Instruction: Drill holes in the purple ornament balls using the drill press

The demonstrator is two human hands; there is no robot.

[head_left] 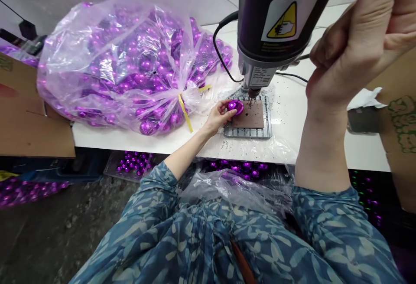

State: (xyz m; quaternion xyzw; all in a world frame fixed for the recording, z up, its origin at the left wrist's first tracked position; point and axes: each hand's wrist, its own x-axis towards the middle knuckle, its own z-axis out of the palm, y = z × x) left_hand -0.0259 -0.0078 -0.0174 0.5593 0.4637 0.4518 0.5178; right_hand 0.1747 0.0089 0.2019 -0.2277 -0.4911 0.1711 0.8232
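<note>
My left hand pinches a shiny purple faceted ball between thumb and fingers. It holds the ball at the left edge of a brown board, which has a small dark hole and lies on a slotted metal base. Above the board stands a black and grey drill press, its chuck and bit just right of the ball and apart from it. My right hand is raised beside the drill press, fingers curled round its lever, which is mostly hidden by the hand.
A big clear bag of purple balls, tied with a yellow strip, fills the table's left. Dark shavings are scattered round the base. Cardboard boxes flank both sides. A phone lies at right. More purple balls sit below the table edge.
</note>
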